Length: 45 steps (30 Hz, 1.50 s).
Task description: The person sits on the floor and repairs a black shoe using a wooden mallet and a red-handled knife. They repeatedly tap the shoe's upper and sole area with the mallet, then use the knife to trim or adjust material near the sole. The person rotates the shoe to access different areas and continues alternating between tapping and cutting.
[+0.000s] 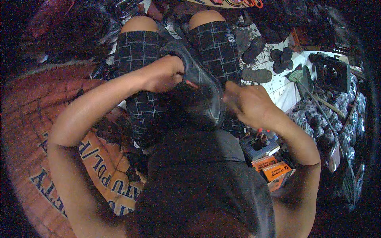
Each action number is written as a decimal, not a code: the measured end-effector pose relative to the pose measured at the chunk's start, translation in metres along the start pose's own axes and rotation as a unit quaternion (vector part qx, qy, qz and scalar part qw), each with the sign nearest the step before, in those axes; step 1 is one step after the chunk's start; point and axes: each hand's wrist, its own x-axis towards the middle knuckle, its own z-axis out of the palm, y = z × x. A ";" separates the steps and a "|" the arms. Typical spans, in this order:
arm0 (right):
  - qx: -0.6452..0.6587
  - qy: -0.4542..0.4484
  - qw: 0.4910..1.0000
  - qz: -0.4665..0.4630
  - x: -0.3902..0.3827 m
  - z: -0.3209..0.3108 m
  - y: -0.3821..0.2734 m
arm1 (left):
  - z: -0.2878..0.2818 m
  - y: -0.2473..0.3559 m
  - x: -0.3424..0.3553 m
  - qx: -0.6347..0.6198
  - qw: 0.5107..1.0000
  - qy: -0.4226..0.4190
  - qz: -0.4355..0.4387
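Dark garment front (pixel 198 186): closest to us, smooth cloth spreads over our torso and down toward the lap.
Black leather piece (pixel 204 79): tilted, it rests across our lap between the thighs; whether it is footwear, a bag or a panel, we cannot tell.
Left hand (pixel 164 75): our fingers are curled together into a fist against the leather; what they enclose is hidden.
Right hand (pixel 250 105): blurred, just beside the leather's right edge; we cannot tell whether its fingers are apart or together, though a tiny bright fleck shows near the tips.
Red sliver (pixel 192 84): narrow and slanted, between our hands, too small to name.
Slip risk: with only a lap for support, we judge, the leather could roll if our hands pull unevenly.
Scratch risk: should sliver or fleck belong to something pointed, a jerk could mar the surface or prick a thigh.
Leather finish: supple, curved, with pale shine along the rim.
Checked shorts (pixel 137 49): dark cloth, thin pale lines.
Right side: boxy orange cartons (pixel 278 172), crumpled clear plastic wrapping (pixel 313 123), pale floor tiles (pixel 279 85).
Left side: a creased, brick-toned sheet (pixel 24 131) with bold dark lettering.
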 end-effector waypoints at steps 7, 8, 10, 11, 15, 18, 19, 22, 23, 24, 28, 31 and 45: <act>0.005 0.002 0.999 0.034 0.001 0.008 -0.006 | -0.002 -0.017 0.010 -0.145 0.972 -0.186 0.009; 0.008 0.010 0.999 0.033 0.001 0.009 -0.009 | -0.001 -0.019 0.011 -0.177 0.961 -0.212 -0.011; 0.005 0.042 0.999 0.018 -0.001 0.011 -0.015 | 0.003 -0.027 0.013 -0.185 0.955 -0.228 0.042; 0.003 0.051 0.998 0.025 -0.002 0.012 -0.017 | 0.005 -0.032 0.014 -0.157 0.956 -0.218 0.115; -0.003 0.070 0.996 0.047 -0.006 0.019 -0.024 | 0.013 -0.060 0.035 -0.629 0.595 -0.500 -0.019; -0.012 0.067 0.996 0.066 -0.008 0.023 -0.027 | 0.019 -0.070 0.039 -0.664 0.512 -0.543 -0.047; -0.017 0.063 0.995 0.074 -0.009 0.024 -0.028 | 0.020 -0.069 0.037 -0.614 0.592 -0.519 -0.059; -0.013 0.085 0.993 0.081 -0.009 0.026 -0.030 | 0.020 -0.059 0.026 -0.357 0.849 -0.387 -0.044; -0.013 0.094 0.993 0.075 -0.009 0.026 -0.029 | 0.020 -0.054 0.022 -0.257 0.907 -0.331 -0.037; -0.018 0.094 0.993 0.072 -0.009 0.027 -0.029 | 0.020 -0.048 0.019 -0.219 0.932 -0.289 -0.023; -0.018 0.069 0.994 0.087 -0.010 0.028 -0.027 | 0.021 -0.029 0.014 -0.210 0.956 -0.190 0.075; 0.000 0.066 0.993 0.095 -0.011 0.031 -0.028 | 0.014 -0.023 0.016 -0.215 0.949 -0.222 0.060; -0.078 -0.017 0.997 -0.009 -0.008 0.007 0.011 | -0.008 0.009 -0.001 -0.043 0.987 -0.114 -0.101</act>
